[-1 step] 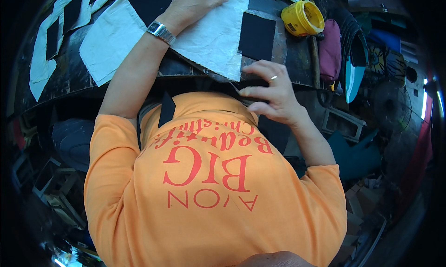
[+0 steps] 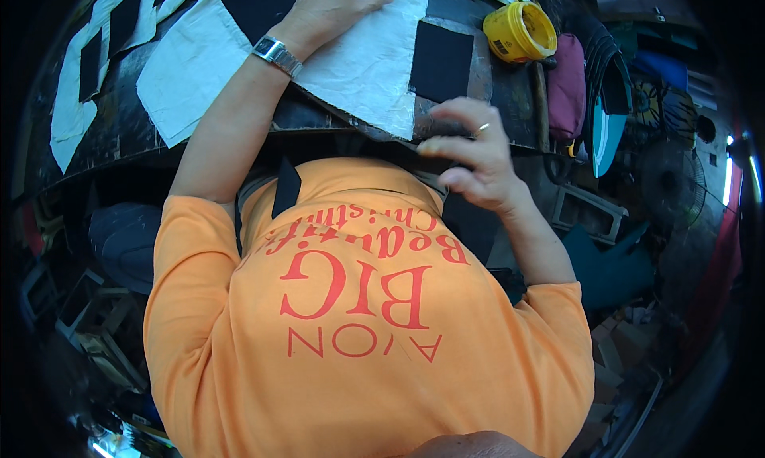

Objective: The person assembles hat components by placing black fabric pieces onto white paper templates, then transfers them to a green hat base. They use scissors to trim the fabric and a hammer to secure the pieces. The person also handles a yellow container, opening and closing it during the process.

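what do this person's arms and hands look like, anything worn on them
Orange short sleeves end around the elbows, leaving both forearms bare. The left hand has no glove; a silver-toned watch with a dark rectangular face and metal band circles its wrist. The right hand, also gloveless, wears a slim, gold-toned ring.

Dark worktable [image 2: 510, 99] with a scuffed surface. At centre, a large white sheet [image 2: 362, 72] lies flat, its lower corner reaching the near edge; just right of it lies a black rectangle [image 2: 441, 62]. To the left lie a second white sheet [image 2: 191, 80] and, farther out, narrow pale pieces [image 2: 73, 131]. An open yellow tub [image 2: 504, 37] sits toward the right end.
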Demonstrator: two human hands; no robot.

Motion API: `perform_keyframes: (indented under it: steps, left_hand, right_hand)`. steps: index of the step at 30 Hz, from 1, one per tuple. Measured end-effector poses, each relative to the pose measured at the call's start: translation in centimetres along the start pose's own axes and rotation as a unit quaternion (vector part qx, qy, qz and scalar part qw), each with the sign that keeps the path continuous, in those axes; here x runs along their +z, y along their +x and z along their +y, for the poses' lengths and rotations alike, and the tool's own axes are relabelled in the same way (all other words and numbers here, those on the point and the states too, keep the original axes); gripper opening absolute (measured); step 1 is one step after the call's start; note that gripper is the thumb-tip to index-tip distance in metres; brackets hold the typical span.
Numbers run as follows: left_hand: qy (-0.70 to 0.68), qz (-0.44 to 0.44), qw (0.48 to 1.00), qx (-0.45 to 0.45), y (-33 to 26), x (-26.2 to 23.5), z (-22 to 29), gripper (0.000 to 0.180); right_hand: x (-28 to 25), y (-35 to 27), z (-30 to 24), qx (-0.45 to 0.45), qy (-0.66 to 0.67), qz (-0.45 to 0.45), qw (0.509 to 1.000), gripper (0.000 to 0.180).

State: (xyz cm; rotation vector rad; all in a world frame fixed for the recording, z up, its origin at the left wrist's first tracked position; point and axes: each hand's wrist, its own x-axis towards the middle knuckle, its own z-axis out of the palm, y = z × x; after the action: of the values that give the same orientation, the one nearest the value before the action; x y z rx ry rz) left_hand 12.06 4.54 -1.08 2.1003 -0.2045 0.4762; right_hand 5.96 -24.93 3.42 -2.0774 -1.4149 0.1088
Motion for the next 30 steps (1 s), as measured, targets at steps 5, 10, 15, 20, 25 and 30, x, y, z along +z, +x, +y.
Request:
perform_keyframes:
  steps: [5, 10, 15, 20, 25, 30]
  left_hand:
    - [0.014, 0.008, 1.000, -0.011, 0.0, 0.2, -0.3, 0.023]
    - [0.141, -0.001, 0.990, -0.011, 0.1, 0.2, -1.7, 0.042]
    - [0.150, -0.021, 0.987, -0.053, 0.0, 0.4, -1.8, 0.049]
    - [0.057, 0.007, 0.996, 0.062, -0.1, 0.0, 0.5, 0.021]
    - [0.035, 0.031, 0.986, 0.157, 0.1, -1.4, 3.7, 0.018]
    - [0.025, 0.003, 0.984, 0.176, 2.3, -2.6, 5.3, 0.018]
  right_hand:
    - [0.2, 2.0, 0.7, 0.001, -0.328, -0.020, 0.945, 0.035]
    - [2.3, 1.9, 0.3, 0.001, -0.397, -0.103, 0.912, 0.059]
    - [2.1, 0.2, -1.4, 0.026, -0.337, -0.154, 0.928, 0.077]
    - [0.3, -0.3, -0.8, -0.081, -0.226, -0.069, 0.968, 0.049]
    - [-0.9, 0.2, 2.3, -0.029, -0.104, 0.222, 0.969, 0.056]
    - [2.2, 2.1, 6.7, 0.135, 0.250, 0.394, 0.874, 0.062]
